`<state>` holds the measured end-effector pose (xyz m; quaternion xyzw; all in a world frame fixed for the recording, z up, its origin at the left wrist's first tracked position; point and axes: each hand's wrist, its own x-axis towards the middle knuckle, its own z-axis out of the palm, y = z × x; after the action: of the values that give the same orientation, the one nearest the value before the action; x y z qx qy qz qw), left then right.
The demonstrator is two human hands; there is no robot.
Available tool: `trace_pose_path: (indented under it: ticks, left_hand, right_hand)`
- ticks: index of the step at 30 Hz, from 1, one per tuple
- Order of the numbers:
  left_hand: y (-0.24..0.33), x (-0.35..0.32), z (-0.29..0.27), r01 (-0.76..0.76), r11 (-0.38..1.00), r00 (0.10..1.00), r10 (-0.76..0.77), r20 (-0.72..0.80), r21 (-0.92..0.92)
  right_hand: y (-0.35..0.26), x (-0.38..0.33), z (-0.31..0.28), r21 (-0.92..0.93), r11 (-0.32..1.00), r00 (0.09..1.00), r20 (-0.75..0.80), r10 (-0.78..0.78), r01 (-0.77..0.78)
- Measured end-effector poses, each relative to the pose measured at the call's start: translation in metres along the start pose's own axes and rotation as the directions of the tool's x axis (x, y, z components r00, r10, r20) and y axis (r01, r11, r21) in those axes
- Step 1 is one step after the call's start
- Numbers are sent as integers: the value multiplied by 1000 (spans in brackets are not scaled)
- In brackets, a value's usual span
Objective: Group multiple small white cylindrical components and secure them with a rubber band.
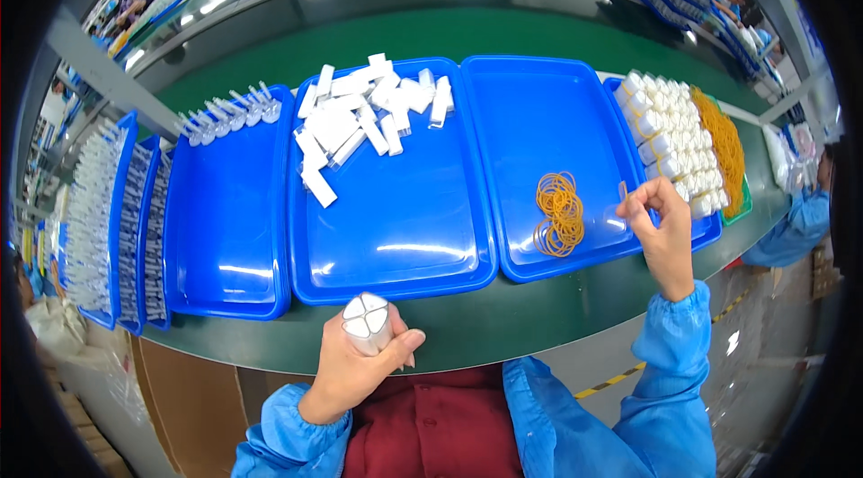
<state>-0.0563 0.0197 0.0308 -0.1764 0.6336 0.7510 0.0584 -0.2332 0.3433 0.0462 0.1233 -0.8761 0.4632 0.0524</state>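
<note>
My left hand [360, 359] is wrapped round an upright bundle of white pieces [367, 314], whose wedge-shaped ends face up in a round cluster. It is just in front of the middle blue tray. My right hand [662, 231] pinches a thin brownish loop [622, 191], apparently a rubber band, over the right side of another blue tray [530, 110]. To the left of that hand, a small heap of tan rubber bands [559, 216] lies in this tray. Loose white pieces [334, 126] are scattered over the far half of the middle blue tray [387, 271].
A left blue tray [225, 289] holds a row of clear plastic parts [229, 115]. Stacked trays of similar parts [94, 208] stand farther left. At right, banded white bundles [670, 141] sit beside a big pile of rubber bands [722, 150]. Beyond the trays runs a green conveyor [404, 33].
</note>
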Motion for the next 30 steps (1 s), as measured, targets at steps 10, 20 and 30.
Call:
trace_pose_path:
  ticks: [10,20,30]
  left_hand:
    - [5,43,14,-555,812,815,574,-76,182]
    - [-2,36,-5,-228,949,950,266,165,-219]
    - [8,26,-5,-414,890,872,326,366,193]
  right_hand:
    - [-86,-19,98,502,839,886,460,-55,-208]
    - [-101,-39,137,947,216,936,283,-209,-238]
    - [-96,-10,138,199,695,477,596,-646,691]
